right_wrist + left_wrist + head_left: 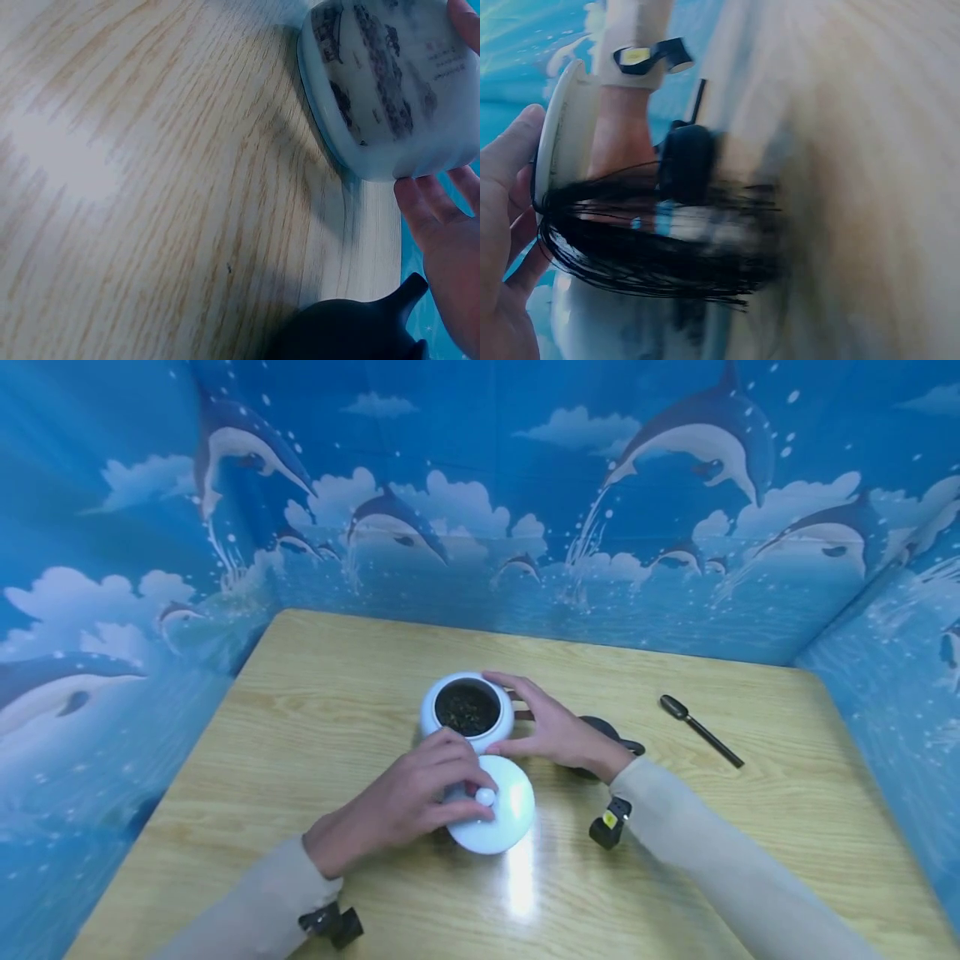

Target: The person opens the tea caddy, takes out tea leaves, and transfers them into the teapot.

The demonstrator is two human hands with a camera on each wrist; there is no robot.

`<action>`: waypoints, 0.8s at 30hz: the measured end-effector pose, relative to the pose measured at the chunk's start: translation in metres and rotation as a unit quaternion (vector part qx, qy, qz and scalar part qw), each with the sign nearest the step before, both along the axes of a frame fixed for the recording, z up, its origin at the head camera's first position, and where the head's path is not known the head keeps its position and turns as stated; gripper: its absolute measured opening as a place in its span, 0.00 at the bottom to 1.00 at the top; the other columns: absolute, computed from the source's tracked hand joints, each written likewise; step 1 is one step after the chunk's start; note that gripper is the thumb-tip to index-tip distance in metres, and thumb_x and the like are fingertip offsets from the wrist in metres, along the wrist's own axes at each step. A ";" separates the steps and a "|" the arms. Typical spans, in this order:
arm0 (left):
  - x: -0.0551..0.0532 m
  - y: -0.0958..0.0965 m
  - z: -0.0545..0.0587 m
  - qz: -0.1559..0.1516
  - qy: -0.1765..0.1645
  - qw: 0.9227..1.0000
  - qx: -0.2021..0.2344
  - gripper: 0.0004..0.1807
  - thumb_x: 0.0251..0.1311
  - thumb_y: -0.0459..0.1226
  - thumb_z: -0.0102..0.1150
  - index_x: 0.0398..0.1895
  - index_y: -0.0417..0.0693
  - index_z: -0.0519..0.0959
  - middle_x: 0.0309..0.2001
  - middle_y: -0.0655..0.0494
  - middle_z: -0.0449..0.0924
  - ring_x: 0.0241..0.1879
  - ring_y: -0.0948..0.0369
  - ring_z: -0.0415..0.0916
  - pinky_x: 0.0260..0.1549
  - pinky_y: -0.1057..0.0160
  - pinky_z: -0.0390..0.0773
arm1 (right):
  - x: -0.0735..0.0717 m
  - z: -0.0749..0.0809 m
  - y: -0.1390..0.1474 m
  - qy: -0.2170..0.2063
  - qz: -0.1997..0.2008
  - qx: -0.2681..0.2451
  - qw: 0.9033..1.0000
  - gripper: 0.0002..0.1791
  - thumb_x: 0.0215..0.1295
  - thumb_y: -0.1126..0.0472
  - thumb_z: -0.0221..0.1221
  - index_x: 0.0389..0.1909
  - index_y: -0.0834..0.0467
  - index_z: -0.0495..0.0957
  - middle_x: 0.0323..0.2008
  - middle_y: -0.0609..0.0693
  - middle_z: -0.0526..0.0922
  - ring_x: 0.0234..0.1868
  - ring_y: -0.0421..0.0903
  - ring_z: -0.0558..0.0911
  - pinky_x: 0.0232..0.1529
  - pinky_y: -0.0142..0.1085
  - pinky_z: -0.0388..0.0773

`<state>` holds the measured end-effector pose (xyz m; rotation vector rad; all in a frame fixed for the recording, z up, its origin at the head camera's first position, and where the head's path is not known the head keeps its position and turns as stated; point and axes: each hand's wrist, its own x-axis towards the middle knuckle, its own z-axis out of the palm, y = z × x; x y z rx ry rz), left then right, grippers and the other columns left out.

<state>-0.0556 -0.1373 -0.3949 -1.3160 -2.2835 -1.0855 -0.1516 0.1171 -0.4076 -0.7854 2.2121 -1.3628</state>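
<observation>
A white lid [510, 825] with a small round knob is pinched by my left hand [416, 793] in front of the jar. In the left wrist view the lid [570, 142] is tilted on edge, and a bunch of black strands [630, 255], like a tassel, hangs from it. My right hand [551, 731] holds the right side of a white round jar [429, 717], thumb in front and fingers behind. The uncovered jar contains dark dried leaves [467, 710]. Dark drawings and writing mark the jar's side [382, 82] in the right wrist view.
Under my right forearm stands a black teapot [600, 724], partly hidden; its spout [405, 298] shows in the right wrist view. A black scoop [701, 731] lies at the right of the wooden table [322, 693]. Dolphin-printed blue sheets [465, 460] enclose the table.
</observation>
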 end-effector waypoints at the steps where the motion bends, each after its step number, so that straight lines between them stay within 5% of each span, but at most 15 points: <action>1: -0.002 -0.001 0.003 0.000 0.002 1.000 0.005 0.13 0.58 0.42 0.82 0.45 0.52 0.90 0.41 0.65 0.88 0.50 0.63 0.79 0.55 0.60 0.84 | 0.000 0.000 0.000 0.000 0.000 0.001 1.000 0.56 0.67 0.51 0.77 0.88 0.41 0.54 0.86 0.46 0.57 0.83 0.55 0.65 0.80 0.59 0.71; 16: -0.023 -0.027 0.037 0.076 -0.033 0.996 -0.022 0.15 0.57 0.40 0.84 0.46 0.53 0.90 0.44 0.62 0.89 0.52 0.62 0.81 0.55 0.56 0.87 | 0.002 0.000 0.000 -0.014 0.000 -0.011 1.000 0.55 0.67 0.53 0.77 0.88 0.40 0.54 0.86 0.45 0.56 0.83 0.55 0.64 0.81 0.58 0.70; 24: -0.044 -0.036 0.041 0.120 -0.049 0.991 -0.032 0.14 0.61 0.39 0.81 0.49 0.54 0.90 0.44 0.64 0.88 0.51 0.63 0.79 0.52 0.56 0.85 | 0.002 0.001 0.002 -0.025 -0.003 -0.003 1.000 0.56 0.65 0.47 0.78 0.86 0.32 0.54 0.85 0.39 0.58 0.83 0.51 0.64 0.81 0.56 0.71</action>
